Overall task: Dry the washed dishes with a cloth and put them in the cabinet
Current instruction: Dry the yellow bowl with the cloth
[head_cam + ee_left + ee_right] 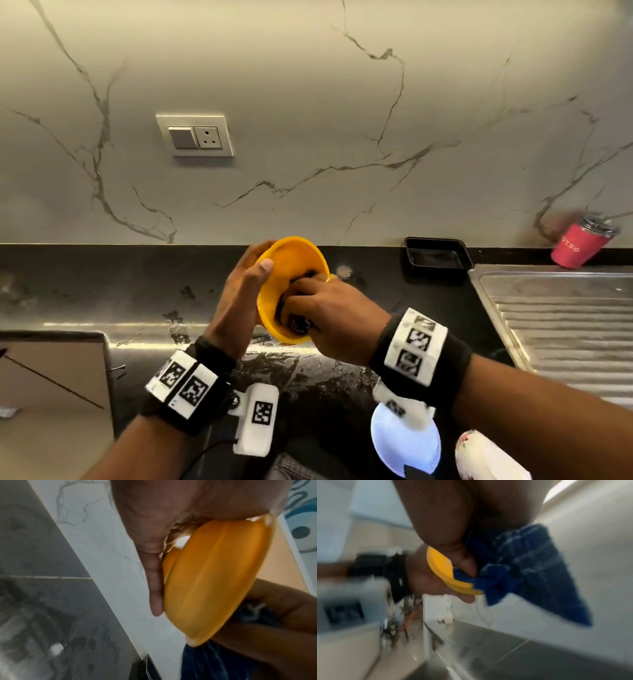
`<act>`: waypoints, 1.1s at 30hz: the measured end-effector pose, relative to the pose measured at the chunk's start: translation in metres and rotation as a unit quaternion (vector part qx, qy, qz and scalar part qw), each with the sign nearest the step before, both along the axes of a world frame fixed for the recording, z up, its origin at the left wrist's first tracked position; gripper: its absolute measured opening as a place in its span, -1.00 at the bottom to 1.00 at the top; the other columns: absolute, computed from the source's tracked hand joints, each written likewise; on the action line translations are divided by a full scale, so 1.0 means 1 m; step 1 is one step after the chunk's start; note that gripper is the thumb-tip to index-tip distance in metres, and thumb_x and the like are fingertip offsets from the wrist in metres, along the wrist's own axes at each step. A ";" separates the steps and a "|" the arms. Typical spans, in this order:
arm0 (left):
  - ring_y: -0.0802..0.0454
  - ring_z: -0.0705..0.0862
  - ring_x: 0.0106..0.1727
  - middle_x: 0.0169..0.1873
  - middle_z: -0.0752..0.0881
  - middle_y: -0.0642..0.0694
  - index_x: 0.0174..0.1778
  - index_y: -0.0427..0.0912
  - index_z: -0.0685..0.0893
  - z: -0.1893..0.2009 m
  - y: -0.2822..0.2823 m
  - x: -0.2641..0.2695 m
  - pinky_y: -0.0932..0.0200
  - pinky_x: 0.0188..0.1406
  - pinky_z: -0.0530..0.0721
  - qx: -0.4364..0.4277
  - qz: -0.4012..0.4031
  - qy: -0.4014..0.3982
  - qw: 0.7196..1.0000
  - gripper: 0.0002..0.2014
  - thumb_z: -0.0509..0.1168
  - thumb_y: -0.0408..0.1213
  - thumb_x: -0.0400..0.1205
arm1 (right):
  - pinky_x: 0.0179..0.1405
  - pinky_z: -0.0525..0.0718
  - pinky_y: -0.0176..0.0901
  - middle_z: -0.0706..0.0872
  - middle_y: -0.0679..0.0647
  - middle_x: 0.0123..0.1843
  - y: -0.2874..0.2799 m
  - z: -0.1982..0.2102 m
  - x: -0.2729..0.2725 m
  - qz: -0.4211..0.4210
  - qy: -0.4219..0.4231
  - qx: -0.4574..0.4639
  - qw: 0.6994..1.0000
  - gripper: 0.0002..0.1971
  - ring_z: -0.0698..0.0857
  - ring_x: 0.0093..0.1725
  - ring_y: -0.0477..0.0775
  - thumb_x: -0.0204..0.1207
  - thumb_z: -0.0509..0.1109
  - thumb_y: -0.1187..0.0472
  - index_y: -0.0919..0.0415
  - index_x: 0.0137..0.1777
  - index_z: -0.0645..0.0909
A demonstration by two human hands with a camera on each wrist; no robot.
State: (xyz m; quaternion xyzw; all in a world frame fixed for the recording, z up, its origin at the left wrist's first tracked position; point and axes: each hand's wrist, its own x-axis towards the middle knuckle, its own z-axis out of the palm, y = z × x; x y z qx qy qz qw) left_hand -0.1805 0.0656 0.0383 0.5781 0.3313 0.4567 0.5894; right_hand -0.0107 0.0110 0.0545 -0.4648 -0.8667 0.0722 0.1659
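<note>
Left hand (pixel 239 294) grips yellow bowl (pixel 291 263) tilted | right hand (pixel 329 318) presses bunched blue cloth (pixel 530 566) inside | advice — wipe the whole inner wall, then the rim.

Bright, even light; blurred wrist views.

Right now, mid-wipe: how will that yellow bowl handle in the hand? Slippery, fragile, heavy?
The yellow bowl looks like thin plastic, so probably light and not fragile. The left hand alone holds it tilted on edge by the rim, suggesting low weight. The counter shows wet patches, so the bowl may be slick; the blue cloth should help.
</note>
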 end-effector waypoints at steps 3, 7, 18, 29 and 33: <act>-0.38 0.75 0.26 0.27 0.76 -0.30 0.42 0.03 0.64 -0.003 -0.006 -0.001 -0.41 0.10 0.76 -0.121 -0.006 -0.028 0.992 -0.33 0.29 0.33 0.46 | 0.17 0.70 0.08 0.67 -0.02 0.24 -0.009 0.004 0.011 0.034 0.163 -0.141 0.976 -0.58 0.66 0.21 0.07 0.37 0.40 0.24 0.02 0.25 0.68; -0.28 0.83 0.08 0.15 0.82 -0.31 0.41 -0.05 0.64 0.000 -0.011 -0.004 -0.24 -0.07 0.79 -0.237 -0.039 -0.012 0.971 -0.31 0.08 0.41 0.62 | 0.22 0.71 0.03 0.67 0.02 0.31 -0.006 0.008 0.021 0.064 0.119 -0.053 0.989 -0.47 0.68 0.26 0.08 0.36 0.66 0.24 0.07 0.34 0.65; -0.25 0.76 0.26 0.27 0.78 -0.19 0.35 -0.11 0.69 -0.015 -0.015 -0.045 -0.13 0.04 0.82 -0.094 -0.104 0.034 0.990 0.06 0.62 0.49 0.03 | 0.20 0.73 0.08 0.74 0.29 0.24 -0.013 0.015 0.051 0.021 0.508 -0.264 0.820 -0.62 0.73 0.25 0.32 0.39 0.52 0.52 0.36 0.22 0.65; -0.11 0.82 0.16 0.15 0.84 -0.04 0.27 0.00 0.75 -0.026 -0.037 -0.051 0.01 -0.12 0.84 -0.086 -0.061 -0.054 0.993 -0.03 0.81 0.15 -0.12 | 0.44 0.60 0.23 0.73 0.18 0.34 -0.024 -0.015 0.048 -0.101 0.628 -0.180 0.750 -0.50 0.69 0.35 0.27 0.51 0.44 0.43 0.20 0.46 0.57; -0.14 0.78 0.26 0.24 0.80 0.00 0.41 0.00 0.55 -0.027 -0.043 -0.048 0.03 -0.06 0.82 -0.071 -0.079 -0.016 0.994 0.05 0.81 0.09 -0.01 | 0.36 0.68 0.07 0.77 0.07 0.27 -0.030 -0.013 0.034 -0.080 0.521 -0.129 0.840 -0.62 0.72 0.31 0.08 0.62 0.35 0.52 0.23 0.38 0.62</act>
